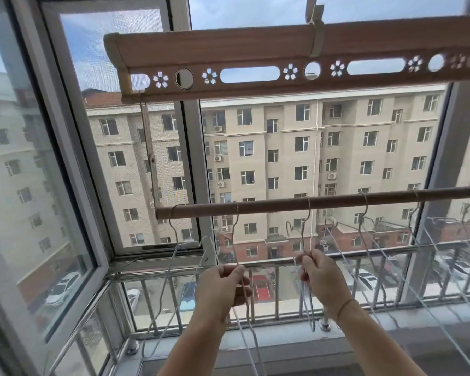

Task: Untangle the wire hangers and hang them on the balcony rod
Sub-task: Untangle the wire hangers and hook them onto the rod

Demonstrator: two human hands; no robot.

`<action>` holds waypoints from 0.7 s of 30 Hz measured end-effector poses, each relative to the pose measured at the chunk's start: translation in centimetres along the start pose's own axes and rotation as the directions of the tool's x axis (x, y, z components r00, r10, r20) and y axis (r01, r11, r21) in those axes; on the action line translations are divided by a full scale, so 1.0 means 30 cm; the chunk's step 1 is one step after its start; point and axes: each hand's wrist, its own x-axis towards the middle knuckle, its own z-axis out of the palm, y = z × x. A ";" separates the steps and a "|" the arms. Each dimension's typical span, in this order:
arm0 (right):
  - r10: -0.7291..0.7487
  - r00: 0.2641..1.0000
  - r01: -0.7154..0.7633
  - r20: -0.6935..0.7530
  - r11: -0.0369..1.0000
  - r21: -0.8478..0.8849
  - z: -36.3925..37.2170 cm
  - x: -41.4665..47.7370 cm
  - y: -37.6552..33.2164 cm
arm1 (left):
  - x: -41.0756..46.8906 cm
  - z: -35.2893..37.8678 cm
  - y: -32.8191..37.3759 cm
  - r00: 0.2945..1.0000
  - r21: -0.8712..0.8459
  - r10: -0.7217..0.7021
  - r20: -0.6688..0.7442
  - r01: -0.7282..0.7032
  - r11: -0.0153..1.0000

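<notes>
Left hand point(223, 286): pinches the thin grey wire hanger point(233, 234) by its neck
Right hand point(319, 272): pinches the neighbouring wire hanger point(309, 213)
Brown cylindrical rod point(269, 206): runs left to right, above both hands

Brown balcony rod point(310, 203): horizontal, tilted slightly; thin pale wire hangers point(309, 215): hooked over rod at intervals; bodies hang below, some overlapping.

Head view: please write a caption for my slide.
Left hand and right hand each pinch a wire hanger hooked over the rod.
</notes>
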 end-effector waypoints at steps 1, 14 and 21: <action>-0.015 1.000 0.016 0.012 1.000 -0.011 -0.001 -0.008 0.000 | 0.001 -0.014 -0.001 1.000 0.000 0.003 -0.015 -0.003 1.000; -0.036 0.997 0.037 0.073 0.999 -0.004 0.014 -0.040 -0.039 | -0.015 -0.036 0.003 0.999 -0.017 0.011 -0.046 -0.012 1.000; -0.023 0.992 0.018 0.122 0.999 0.040 0.045 -0.050 -0.063 | -0.013 -0.035 0.005 0.999 -0.027 0.004 -0.050 -0.005 1.000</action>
